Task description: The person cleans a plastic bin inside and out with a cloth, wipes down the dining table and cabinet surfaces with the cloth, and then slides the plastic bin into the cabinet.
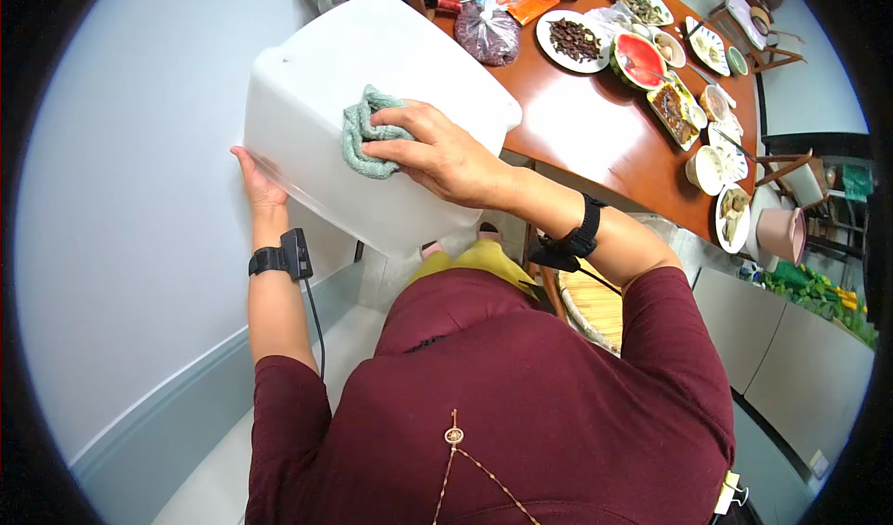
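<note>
A large white translucent plastic box [391, 51] is held up in front of me, tilted, with what looks like its closed bottom facing me. My left hand [259, 183] supports it at the lower left edge; the thumb shows and the other fingers are mostly hidden behind the box. A crumpled green cloth [358, 134] is gripped in my right hand [448, 158] and pressed against the box near the edge between two of its faces.
To the right, a brown wooden table [595, 148] carries a plate of dark pieces [575, 41], a cut watermelon half [638, 60], several dishes and a bag of dark grains [488, 34]. A wall [130, 199] rises close on the left. Beneath the table edge is a woven seat [595, 297].
</note>
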A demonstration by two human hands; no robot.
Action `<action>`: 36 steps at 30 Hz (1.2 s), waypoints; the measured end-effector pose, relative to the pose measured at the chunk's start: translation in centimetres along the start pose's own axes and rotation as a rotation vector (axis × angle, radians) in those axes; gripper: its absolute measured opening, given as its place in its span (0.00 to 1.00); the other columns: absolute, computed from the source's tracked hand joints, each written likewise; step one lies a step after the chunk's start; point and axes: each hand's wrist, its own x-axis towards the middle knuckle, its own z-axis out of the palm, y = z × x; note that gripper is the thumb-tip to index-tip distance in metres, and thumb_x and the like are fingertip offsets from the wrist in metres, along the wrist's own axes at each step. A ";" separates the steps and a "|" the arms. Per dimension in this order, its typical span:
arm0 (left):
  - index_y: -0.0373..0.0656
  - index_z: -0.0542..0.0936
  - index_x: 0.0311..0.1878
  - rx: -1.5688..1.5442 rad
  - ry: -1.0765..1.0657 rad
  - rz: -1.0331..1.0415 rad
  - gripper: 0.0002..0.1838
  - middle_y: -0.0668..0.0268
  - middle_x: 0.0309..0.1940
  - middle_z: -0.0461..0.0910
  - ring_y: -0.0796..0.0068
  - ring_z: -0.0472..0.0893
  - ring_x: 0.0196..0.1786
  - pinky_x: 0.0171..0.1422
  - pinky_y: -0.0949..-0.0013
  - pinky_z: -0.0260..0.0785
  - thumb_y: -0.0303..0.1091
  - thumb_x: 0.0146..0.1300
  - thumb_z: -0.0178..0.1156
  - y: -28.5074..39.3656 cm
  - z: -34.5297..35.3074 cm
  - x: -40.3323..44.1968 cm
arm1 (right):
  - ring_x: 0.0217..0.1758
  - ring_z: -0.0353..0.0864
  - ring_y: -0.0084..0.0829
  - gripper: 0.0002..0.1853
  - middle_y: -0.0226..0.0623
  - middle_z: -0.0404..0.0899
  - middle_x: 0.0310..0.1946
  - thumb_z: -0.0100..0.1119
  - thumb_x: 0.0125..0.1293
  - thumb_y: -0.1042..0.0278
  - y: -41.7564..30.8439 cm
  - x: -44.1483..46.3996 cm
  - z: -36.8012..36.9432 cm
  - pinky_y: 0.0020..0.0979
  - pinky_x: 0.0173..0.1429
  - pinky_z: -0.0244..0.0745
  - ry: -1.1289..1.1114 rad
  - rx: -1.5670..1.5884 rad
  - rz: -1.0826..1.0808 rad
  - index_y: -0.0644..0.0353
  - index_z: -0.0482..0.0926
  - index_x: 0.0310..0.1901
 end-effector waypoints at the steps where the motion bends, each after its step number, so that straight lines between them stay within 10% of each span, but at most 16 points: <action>1: 0.37 0.65 0.67 0.024 0.012 0.025 0.46 0.58 0.65 0.67 0.62 0.68 0.65 0.69 0.60 0.62 0.71 0.61 0.50 -0.3 -0.2 0.2 | 0.59 0.69 0.48 0.25 0.42 0.71 0.57 0.61 0.51 0.78 0.0 0.2 0.1 0.43 0.63 0.67 0.000 -0.003 -0.002 0.51 0.77 0.54; 10: 0.36 0.65 0.66 -0.050 0.068 -0.081 0.43 0.59 0.64 0.68 0.63 0.68 0.65 0.69 0.59 0.62 0.68 0.64 0.49 -2.5 -2.5 1.0 | 0.60 0.70 0.48 0.26 0.45 0.71 0.57 0.61 0.52 0.79 2.0 0.3 1.9 0.43 0.64 0.67 -0.038 -0.005 0.025 0.50 0.77 0.55; 21: 0.37 0.69 0.63 -0.009 0.019 -0.101 0.40 0.59 0.58 0.72 0.64 0.72 0.59 0.64 0.60 0.67 0.66 0.64 0.50 0.0 -1.1 -0.4 | 0.65 0.65 0.54 0.21 0.52 0.66 0.62 0.54 0.65 0.71 10.9 -3.2 3.8 0.44 0.70 0.60 -0.042 -0.028 0.682 0.48 0.75 0.60; 30: 0.37 0.69 0.62 -0.047 -0.072 -0.105 0.37 0.59 0.56 0.74 0.65 0.73 0.58 0.62 0.60 0.68 0.63 0.65 0.54 -0.5 -1.3 -1.1 | 0.64 0.66 0.51 0.25 0.47 0.70 0.59 0.58 0.57 0.79 7.1 2.6 3.6 0.43 0.68 0.62 0.125 -0.089 0.134 0.48 0.77 0.57; 36: 0.37 0.69 0.62 -0.102 -0.175 -0.095 0.36 0.59 0.57 0.74 0.64 0.73 0.59 0.63 0.59 0.68 0.61 0.66 0.53 0.7 -0.4 -1.6 | 0.60 0.71 0.52 0.21 0.51 0.71 0.57 0.55 0.63 0.69 14.6 0.3 3.1 0.42 0.66 0.65 0.167 -0.173 0.627 0.52 0.76 0.58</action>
